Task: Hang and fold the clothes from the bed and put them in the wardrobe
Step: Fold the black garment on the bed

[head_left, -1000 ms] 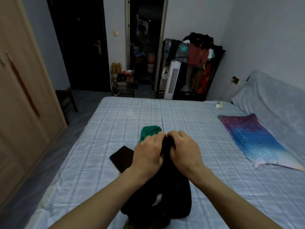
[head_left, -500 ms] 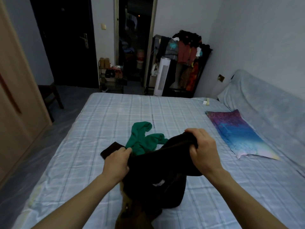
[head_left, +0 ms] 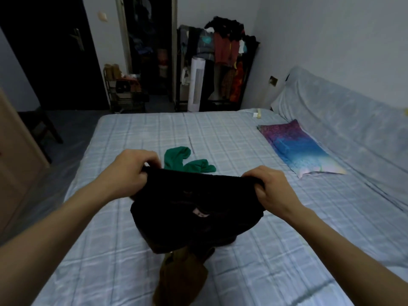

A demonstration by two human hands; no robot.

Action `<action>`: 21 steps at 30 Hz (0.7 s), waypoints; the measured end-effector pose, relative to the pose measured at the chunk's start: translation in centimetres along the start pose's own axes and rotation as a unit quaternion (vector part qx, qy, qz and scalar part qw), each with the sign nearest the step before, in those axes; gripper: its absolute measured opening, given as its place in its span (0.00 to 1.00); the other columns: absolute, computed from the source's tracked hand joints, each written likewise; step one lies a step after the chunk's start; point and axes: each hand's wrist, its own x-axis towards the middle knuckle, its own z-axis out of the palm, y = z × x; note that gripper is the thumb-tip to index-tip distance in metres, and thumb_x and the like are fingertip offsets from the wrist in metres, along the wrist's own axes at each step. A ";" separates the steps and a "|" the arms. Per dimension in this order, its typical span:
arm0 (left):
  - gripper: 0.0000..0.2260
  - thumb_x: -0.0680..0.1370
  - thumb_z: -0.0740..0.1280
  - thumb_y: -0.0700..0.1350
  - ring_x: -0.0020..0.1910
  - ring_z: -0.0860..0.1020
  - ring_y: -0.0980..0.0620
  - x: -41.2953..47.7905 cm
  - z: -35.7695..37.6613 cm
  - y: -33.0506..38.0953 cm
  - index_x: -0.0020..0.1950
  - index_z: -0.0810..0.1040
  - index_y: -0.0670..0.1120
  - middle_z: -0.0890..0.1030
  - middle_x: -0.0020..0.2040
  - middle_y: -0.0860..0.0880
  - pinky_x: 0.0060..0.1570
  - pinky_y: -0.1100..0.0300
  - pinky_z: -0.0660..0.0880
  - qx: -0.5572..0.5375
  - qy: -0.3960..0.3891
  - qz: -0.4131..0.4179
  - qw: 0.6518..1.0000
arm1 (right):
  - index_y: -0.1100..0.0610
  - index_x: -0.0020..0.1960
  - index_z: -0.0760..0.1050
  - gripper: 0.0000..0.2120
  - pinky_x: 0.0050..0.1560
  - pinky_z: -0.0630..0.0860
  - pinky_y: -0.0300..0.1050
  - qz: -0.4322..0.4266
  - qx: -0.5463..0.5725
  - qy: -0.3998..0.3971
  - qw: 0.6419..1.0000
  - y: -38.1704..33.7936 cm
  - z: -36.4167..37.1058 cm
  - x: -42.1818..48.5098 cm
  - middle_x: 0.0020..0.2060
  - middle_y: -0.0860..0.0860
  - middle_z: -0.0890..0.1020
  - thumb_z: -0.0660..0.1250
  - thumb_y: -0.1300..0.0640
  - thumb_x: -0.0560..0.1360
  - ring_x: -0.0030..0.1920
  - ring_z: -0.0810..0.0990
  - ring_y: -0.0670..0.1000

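Note:
A black garment (head_left: 194, 208) with a small white label hangs stretched between my hands above the bed (head_left: 136, 250). My left hand (head_left: 130, 173) grips its top edge at the left corner. My right hand (head_left: 269, 191) grips the top edge at the right corner. A green garment (head_left: 187, 162) lies crumpled on the sheet just beyond the black one. A brown garment (head_left: 181, 277) lies on the bed below it, partly hidden by the black cloth. The wardrobe door (head_left: 13, 155) shows at the far left.
A purple-and-blue pillow (head_left: 295, 149) lies at the right of the bed, beside a covered headboard (head_left: 344, 120). Beyond the bed stand a clothes rack (head_left: 223, 54), a white tower fan (head_left: 195, 85), a shoe shelf (head_left: 123, 89) and a dark stool (head_left: 44, 127).
My hands have moved apart from a joined grip, spreading the black garment's top edge wide. The green garment behind it came into view.

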 end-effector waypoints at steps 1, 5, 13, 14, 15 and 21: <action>0.18 0.70 0.65 0.27 0.41 0.82 0.58 -0.6 -0.7 0.2 0.44 0.82 0.51 0.82 0.41 0.55 0.39 0.61 0.77 0.008 -0.009 0.011 1.000 | 0.56 0.50 0.82 0.20 0.50 0.78 0.46 -0.006 0.013 0.005 1.000 -0.2 -0.2 -0.4 0.44 0.50 0.84 0.55 0.57 0.67 0.45 0.82 0.51; 0.19 0.74 0.64 0.28 0.44 0.82 0.58 -3.7 -3.0 1.3 0.48 0.82 0.52 0.83 0.44 0.56 0.45 0.55 0.79 0.034 -0.062 0.048 0.996 | 0.54 0.52 0.80 0.18 0.52 0.74 0.37 0.000 0.091 -0.002 0.996 -0.5 -1.4 -1.7 0.46 0.47 0.84 0.56 0.62 0.70 0.48 0.81 0.45; 0.14 0.80 0.63 0.32 0.44 0.82 0.56 -10.2 -3.7 6.4 0.49 0.80 0.50 0.82 0.43 0.56 0.44 0.52 0.80 0.040 -0.102 0.055 0.992 | 0.48 0.62 0.72 0.12 0.52 0.72 0.34 -0.073 0.164 -0.108 0.978 -1.3 -5.7 -7.2 0.53 0.43 0.80 0.62 0.51 0.79 0.53 0.78 0.42; 0.12 0.80 0.63 0.33 0.44 0.82 0.56 -11.2 -3.6 7.0 0.49 0.79 0.50 0.81 0.43 0.57 0.44 0.52 0.80 0.050 -0.102 0.061 0.992 | 0.47 0.64 0.70 0.18 0.54 0.71 0.34 -0.087 0.153 -0.132 0.975 -1.3 -6.3 -7.9 0.55 0.42 0.78 0.66 0.45 0.76 0.55 0.77 0.41; 0.11 0.80 0.62 0.35 0.43 0.81 0.56 -12.1 -3.4 7.6 0.49 0.78 0.50 0.80 0.42 0.57 0.44 0.52 0.79 0.060 -0.103 0.060 0.991 | 0.46 0.66 0.68 0.27 0.57 0.70 0.32 -0.096 0.132 -0.163 0.973 -1.1 -6.7 -8.6 0.57 0.39 0.75 0.71 0.40 0.71 0.58 0.75 0.39; 0.09 0.80 0.58 0.60 0.40 0.77 0.57 -17.8 -1.7 12.0 0.51 0.69 0.56 0.78 0.40 0.56 0.47 0.58 0.69 0.092 -0.134 0.025 0.986 | 0.51 0.61 0.71 0.19 0.55 0.66 0.33 -0.139 0.085 -0.134 0.978 -1.3 -7.1 -12.2 0.54 0.43 0.75 0.73 0.59 0.73 0.53 0.73 0.41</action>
